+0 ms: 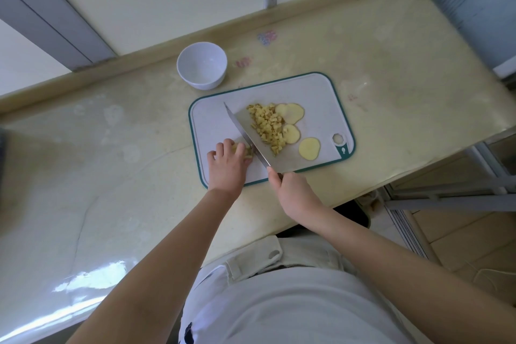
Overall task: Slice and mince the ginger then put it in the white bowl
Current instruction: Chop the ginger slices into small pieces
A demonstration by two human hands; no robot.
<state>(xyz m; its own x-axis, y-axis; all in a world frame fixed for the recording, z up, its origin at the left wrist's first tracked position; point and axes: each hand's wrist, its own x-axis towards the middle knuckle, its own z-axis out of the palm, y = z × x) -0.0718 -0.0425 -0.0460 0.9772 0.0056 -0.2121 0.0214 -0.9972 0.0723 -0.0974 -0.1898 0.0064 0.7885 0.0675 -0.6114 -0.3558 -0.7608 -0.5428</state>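
1. The tabletop (83,176) is pale yellow and glossy, and fills the left and middle of the frame.
2. The bowl (202,75) is white and stands upright on the tabletop in the upper middle, just beyond the far left corner of the board, with nothing in it.
3. The board (209,123) is white with a green rim and lies flat in the centre of the frame, skewed to the tabletop's edge.
4. The left hand (227,160) rests on the board's near left part, fingers curled down over a ginger piece (240,148) and pinning it to the board.
5. The knife (245,138) crosses the board on a slant, tip toward the bowl, with its blade right against the ginger piece beside the left fingertips.
6. The mince (268,126), a heap of small yellow cubes, lies on the board just right of the blade.
7. Four round slices (291,113) lie along the right side of the mince. Two overlap at the far end, one touches the heap lower down, and one lies apart near the board's hanging hole.
8. The right hand (290,190) is at the board's near edge, wrapped tightly round the knife's handle, one finger reaching forward onto the blade's back.
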